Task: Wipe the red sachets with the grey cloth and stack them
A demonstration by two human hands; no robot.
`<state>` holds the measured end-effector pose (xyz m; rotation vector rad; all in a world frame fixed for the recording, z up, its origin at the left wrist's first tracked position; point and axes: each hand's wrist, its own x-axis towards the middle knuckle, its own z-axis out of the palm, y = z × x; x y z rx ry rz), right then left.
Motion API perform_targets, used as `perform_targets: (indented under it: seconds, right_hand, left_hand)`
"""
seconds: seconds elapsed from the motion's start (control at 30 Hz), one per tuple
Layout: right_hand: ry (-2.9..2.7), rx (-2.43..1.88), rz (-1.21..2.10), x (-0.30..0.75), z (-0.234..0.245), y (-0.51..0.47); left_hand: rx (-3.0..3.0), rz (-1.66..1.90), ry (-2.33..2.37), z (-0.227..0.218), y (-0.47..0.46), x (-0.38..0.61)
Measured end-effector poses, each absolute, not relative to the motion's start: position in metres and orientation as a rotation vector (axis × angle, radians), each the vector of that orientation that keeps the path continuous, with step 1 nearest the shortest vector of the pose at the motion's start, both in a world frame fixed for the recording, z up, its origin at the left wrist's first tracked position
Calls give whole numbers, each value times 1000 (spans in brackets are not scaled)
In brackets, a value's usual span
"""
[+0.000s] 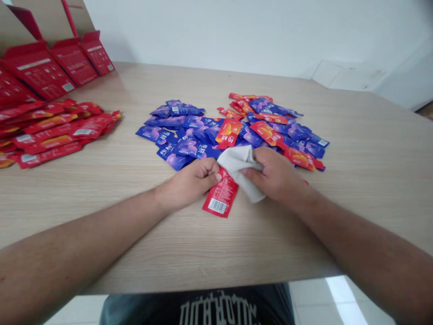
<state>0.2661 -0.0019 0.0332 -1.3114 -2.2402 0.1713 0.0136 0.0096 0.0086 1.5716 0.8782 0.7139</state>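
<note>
Two hands at near-centre of table (355, 180). Left hand (192, 180) curled, thumb and fingers pinching top edge of red sachet (221, 198) (barcode end faces near, sachet flat on wood). Right hand (275, 174) closed around white cloth (237, 162), cloth touching sachet's far-right corner. Mixed sachet pile (189, 144), blue and red, just beyond. Red sachet stack (50, 131) and red cartons (50, 67) far left. Reads as wipe-down of one sachet. Next stroke calls for firm left pinch so sachet doesn't slide, with cloth flat on film.

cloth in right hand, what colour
White; head view shows the cloth in the right hand, against the packet in the left hand.
</note>
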Motion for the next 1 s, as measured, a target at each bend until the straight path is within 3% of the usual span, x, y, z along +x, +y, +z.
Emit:
perform_targets:
  seconds: [0.17,0.4,0.6,0.73,0.87,1.0]
  right_hand:
    - [-1995,-1547,129,281,31,14]
    - [-2055,-1497,283,279,23,9]
    - [-2094,-1471,297,278,19,9]
    - [-2122,-1473,332,276,15,10]
    - [-2113,-1526,375,275,12,10]
    - [-2124,-1532,369,276,11,11]
  left_hand:
    - [1585,604,819,22,12,6]
    - [1800,738,1000,65,32,-44]
    - [1994,890,1621,81,62,-139]
    - [1985,761,2201,102,97,-211]
    - [1881,688,2471,116,128,-254]
    - [1842,638,2655,100,136,-264]
